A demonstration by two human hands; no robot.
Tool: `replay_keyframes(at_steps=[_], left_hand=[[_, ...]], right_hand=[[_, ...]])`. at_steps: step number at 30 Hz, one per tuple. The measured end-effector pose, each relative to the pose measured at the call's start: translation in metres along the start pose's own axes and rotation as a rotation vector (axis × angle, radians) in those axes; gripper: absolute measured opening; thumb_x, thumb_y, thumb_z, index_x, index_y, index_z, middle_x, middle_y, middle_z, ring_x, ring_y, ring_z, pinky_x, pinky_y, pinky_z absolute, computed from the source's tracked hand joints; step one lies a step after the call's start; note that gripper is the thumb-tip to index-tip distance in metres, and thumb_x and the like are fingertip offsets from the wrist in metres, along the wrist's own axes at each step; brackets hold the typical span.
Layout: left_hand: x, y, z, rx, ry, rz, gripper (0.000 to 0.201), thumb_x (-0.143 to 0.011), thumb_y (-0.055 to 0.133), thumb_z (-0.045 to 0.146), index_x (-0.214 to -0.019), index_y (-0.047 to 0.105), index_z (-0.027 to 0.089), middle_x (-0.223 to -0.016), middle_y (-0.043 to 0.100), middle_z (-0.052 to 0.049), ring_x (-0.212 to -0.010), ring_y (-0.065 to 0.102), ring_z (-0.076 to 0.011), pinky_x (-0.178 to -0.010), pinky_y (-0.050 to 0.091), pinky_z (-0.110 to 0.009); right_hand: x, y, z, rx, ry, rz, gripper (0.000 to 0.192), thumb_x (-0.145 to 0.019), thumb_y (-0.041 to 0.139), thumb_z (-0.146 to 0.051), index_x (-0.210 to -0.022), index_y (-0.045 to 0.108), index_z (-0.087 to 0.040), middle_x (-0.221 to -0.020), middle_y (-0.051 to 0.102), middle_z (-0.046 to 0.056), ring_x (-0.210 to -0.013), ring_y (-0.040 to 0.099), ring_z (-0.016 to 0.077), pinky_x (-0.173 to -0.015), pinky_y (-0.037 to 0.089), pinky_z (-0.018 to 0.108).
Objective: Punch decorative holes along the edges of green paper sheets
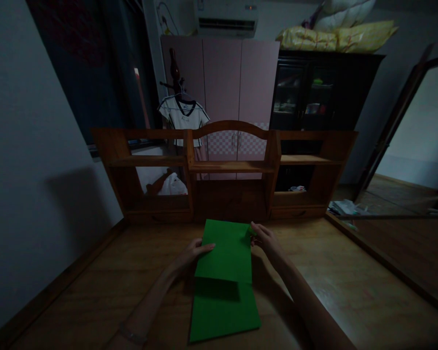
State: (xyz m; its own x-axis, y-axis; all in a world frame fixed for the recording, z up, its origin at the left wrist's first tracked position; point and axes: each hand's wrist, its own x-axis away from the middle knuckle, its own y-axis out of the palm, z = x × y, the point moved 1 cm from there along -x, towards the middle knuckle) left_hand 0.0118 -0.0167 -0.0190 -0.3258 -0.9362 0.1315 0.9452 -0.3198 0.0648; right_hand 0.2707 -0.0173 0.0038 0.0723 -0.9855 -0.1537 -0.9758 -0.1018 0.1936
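Note:
A bright green sheet of paper or card (224, 255) with a crease across its middle is in front of me. Its upper panel is raised off the desk and casts a shadow on the lower panel (224, 313), which lies nearer to me. My left hand (195, 251) grips the left edge, thumb on top and the other fingers hidden beneath. At the upper right corner, my right hand (263, 238) is closed in a pinch. A small bit of green shows at its fingertips; I cannot make out whether it is the sheet's corner or a separate piece.
The wooden desk (131, 277) has a raised shelf unit (231, 167) along its far side. A wall (29, 194) borders it on the left, and a raised wooden edge (387, 270) runs along the right. Farther back stand a pink wardrobe (222, 78) and a dark cabinet (350, 92).

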Motion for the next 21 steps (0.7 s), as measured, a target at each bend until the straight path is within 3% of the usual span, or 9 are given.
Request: replay_keyframes(at_steps=[12, 21], left_hand=[[-0.0058, 0.0023, -0.0035, -0.136, 0.088, 0.054, 0.045, -0.066, 0.069, 0.047, -0.092, 0.064, 0.011, -0.093, 0.069, -0.012, -0.078, 0.064, -0.0224, -0.064, 0.049, -0.028], [-0.0045, 0.0041, -0.0002, -0.148, 0.106, 0.059, 0.048, -0.064, 0.070, 0.050, -0.090, 0.065, 0.010, -0.088, 0.069, -0.012, -0.072, 0.064, -0.0217, -0.057, 0.047, -0.027]], right_hand=[[-0.0012, -0.0024, 0.0051, 0.060, 0.001, -0.075, 0.035, -0.073, 0.066, -0.051, -0.066, 0.059, -0.017, -0.060, 0.052, 0.000, -0.056, 0.047, 0.0125, -0.055, 0.038, 0.025], [0.0007, -0.0027, 0.0062, 0.061, -0.005, -0.095, 0.030, -0.076, 0.064, -0.048, -0.074, 0.064, -0.018, -0.067, 0.055, 0.001, -0.061, 0.050, 0.0133, -0.057, 0.040, 0.025]])
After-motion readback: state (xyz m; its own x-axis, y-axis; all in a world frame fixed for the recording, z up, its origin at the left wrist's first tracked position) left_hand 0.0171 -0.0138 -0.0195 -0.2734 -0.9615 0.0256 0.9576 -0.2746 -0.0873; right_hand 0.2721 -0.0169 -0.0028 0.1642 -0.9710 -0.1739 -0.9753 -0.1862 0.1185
